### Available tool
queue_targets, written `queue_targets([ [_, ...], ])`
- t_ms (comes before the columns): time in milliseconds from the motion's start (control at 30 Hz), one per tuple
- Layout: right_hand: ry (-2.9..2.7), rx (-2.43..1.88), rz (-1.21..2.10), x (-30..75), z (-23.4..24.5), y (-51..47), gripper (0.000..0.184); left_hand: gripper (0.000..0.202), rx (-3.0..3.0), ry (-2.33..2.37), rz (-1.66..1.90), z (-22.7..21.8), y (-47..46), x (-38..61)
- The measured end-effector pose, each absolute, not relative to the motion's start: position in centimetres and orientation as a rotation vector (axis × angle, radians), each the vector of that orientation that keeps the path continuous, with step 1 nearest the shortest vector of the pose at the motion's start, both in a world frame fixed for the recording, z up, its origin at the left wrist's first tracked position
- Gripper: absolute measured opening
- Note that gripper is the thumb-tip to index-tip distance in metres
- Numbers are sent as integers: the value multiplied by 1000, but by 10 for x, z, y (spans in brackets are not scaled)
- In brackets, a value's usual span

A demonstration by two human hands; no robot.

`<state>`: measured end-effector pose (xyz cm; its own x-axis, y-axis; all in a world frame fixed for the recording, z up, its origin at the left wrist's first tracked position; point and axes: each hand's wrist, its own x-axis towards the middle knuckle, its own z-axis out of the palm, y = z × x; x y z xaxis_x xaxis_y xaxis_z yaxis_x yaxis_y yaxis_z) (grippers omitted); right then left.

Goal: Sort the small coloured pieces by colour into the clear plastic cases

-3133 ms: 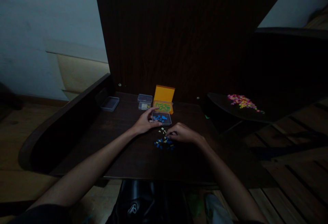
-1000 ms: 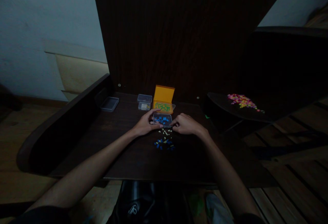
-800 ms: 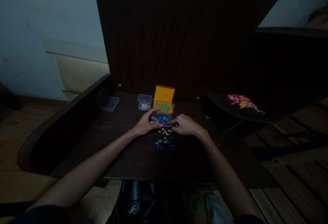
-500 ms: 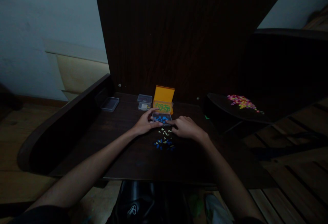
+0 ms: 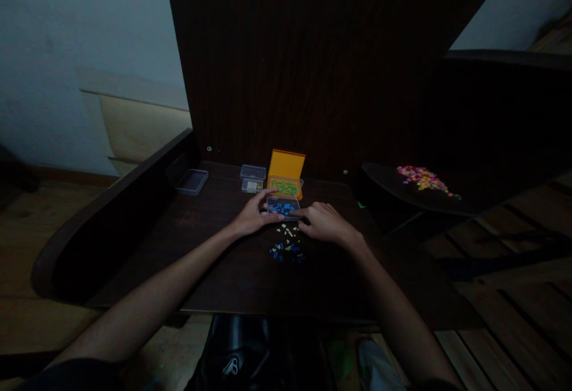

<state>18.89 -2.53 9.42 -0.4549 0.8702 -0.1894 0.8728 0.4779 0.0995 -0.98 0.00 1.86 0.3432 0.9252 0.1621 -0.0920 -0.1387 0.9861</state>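
Observation:
My left hand [image 5: 252, 215] is closed around the left side of a small clear plastic box [image 5: 283, 199], thumb along its front edge and fingers behind. Inside the box lie several small blue pieces [image 5: 280, 206]. At the front right corner is my right hand [image 5: 324, 221], its index finger stretched over the box's edge, the thumb apart below it and the other fingers curled. I see nothing held in it. Just in front of the box, pale yellowish pieces [image 5: 289, 233] are scattered on the dark wooden surface, with mixed blue and pale pieces [image 5: 286, 251] nearer me.
Directly behind stands an open yellow box [image 5: 286, 164] with green pieces [image 5: 283, 187]. Two clear boxes [image 5: 252, 171] sit to its left, and a clear tray [image 5: 193, 182] lies farther left. Pink and yellow pieces [image 5: 422, 179] are heaped on the ledge at right. A dark panel [image 5: 313, 69] rises behind.
My right index finger stays at the box's front right corner, with hardly any shift. The box, my left hand and the loose pieces look unchanged.

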Motion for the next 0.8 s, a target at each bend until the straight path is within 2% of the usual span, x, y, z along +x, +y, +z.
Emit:
queue_targets([
  [800,2537,1483,35,191,93,-29,42,75,1445,810,1071,14,2,-10],
])
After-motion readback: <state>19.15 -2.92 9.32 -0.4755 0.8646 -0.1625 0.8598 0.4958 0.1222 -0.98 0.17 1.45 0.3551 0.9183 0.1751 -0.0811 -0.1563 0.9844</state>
